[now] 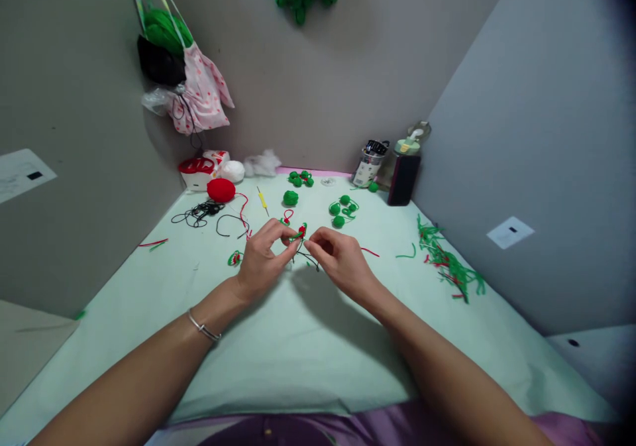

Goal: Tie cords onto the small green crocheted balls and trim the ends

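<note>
**Red-and-green yarn piece (302, 232) being held up mid-table**

Near edge of the pale green cloth (258, 366) is being met by purple clothing (397, 426); open room is being offered between the forearms. Piece is being clamped between thumb and finger of the left hand (265, 254). Just beside it, fingertips of the right hand (345, 257) are being held close together; whether a thread is being gripped cannot be told. Right edge is being lined by yarn scraps (447, 260). Beyond the hands, a yellow-handled tool (262, 199), green yarn ball (291, 198) and red yarn ball (221, 191) are being supported by the cloth. Far right corner is being occupied by a printed can (368, 167) and dark upright slab (404, 179); can print is being rendered too small to read. Surface is being enclosed by grey walls (322, 88), the right one bearing a white plate (510, 234).
</note>
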### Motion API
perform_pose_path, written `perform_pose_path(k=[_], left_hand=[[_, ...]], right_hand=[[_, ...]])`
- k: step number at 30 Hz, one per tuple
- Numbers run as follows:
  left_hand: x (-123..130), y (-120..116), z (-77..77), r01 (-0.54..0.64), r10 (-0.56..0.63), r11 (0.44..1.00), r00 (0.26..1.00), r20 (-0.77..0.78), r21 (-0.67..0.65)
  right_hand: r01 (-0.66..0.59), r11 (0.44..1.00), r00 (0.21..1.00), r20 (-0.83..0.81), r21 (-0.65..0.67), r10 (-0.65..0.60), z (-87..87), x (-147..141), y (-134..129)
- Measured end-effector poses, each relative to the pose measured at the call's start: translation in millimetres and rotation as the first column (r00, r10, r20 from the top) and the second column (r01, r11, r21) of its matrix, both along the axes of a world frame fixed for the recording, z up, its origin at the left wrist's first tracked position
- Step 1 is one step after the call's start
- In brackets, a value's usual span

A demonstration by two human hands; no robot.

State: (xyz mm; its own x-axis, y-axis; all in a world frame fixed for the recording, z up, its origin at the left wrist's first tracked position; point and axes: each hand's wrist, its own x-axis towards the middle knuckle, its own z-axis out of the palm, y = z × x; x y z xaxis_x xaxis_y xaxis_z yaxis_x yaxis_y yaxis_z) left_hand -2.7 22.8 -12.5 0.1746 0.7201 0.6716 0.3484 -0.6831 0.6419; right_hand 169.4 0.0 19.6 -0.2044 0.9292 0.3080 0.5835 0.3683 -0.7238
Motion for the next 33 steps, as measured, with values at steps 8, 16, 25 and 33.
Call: perform_pose_path(k=[8,16,25,33], left_hand=[[-3,-3,-2.2,-0.032,0.068,0.981,0.980,-0.188,0.190],[-9,-1,-4.1,0.001,0.098,0.946,0.952,-0.290,0.323],[-1,0,-0.8,0.035,-0.031,0.995,0.998,0.048,-0.093],[3,1,8.5,0.449,-0.166,0.729,0.848,0.503,-0.517]], right_hand=[[-0.213,0.941,0.906,-0.414,-0.263,0.089,5.9,2,4],[-0.345,0.871,0.831,-0.546,-0.350,0.109,9.2,11,8],[-0.273,0.898,0.777,-0.630,-0.346,-0.006,1.9,5,9],[-0.199,0.948,0.868,-0.493,-0.248,0.053,-3.6,-1,8]])
